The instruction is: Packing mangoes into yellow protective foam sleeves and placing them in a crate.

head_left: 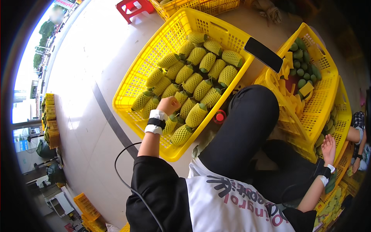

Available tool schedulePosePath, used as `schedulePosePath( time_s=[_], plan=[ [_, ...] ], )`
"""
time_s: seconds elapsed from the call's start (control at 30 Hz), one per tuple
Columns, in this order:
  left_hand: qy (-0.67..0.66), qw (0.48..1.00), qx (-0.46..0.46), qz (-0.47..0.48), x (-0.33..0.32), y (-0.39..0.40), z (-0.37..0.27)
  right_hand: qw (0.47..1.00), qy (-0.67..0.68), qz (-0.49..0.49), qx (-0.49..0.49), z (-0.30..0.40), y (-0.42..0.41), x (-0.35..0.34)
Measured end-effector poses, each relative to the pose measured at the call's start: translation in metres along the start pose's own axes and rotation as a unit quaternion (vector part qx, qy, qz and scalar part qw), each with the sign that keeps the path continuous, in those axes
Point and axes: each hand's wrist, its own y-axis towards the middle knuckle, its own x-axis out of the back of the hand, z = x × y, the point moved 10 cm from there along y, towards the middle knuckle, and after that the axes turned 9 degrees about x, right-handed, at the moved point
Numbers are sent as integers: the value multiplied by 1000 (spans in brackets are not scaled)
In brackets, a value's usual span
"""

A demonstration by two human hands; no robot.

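A yellow plastic crate (121, 103) holds rows of green fruits in yellow foam-net sleeves (192, 82), probably mangoes. Over its near left part is my left hand (169, 105), fingers curled in, with no object visible in it; whether it touches the sleeves below is unclear. My right hand (329, 148) lies palm up at the right, fingers extended and empty, beside a crate with netted fruits (329, 124). Farther up, another yellow crate (320, 100) holds bare green fruits (303, 62) and loose yellow foam nets (289, 92).
A black phone (263, 55) is at the big crate's right rim. A red stool (134, 8) and another yellow crate (200, 8) stand beyond. A cable (127, 184) runs past my left arm. At the far right are another person's hand (356, 166) and leg.
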Motion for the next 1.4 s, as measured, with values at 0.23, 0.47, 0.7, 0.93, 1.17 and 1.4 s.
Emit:
schedulePosePath(
  time_s=[0.23,0.47,0.7,0.93,1.17,1.4],
  plan=[
    [338,906,144,210,-51,-45,80,1000,-5,-14,-2,-3,10,1],
    [326,915,236,32,-67,-28,130,1000,-8,21,-9,-2,14,-21],
    [332,924,173,78,-61,-29,98,997,-21,76,20,12,0,-48],
    [281,931,197,127,-64,-25,112,996,-28,77,38,24,-17,-69],
    [258,918,298,-42,-68,-28,124,995,-32,90,37,24,-18,-75],
    [263,947,160,94,-70,-35,74,995,-35,80,43,27,-18,-69]
  ],
)
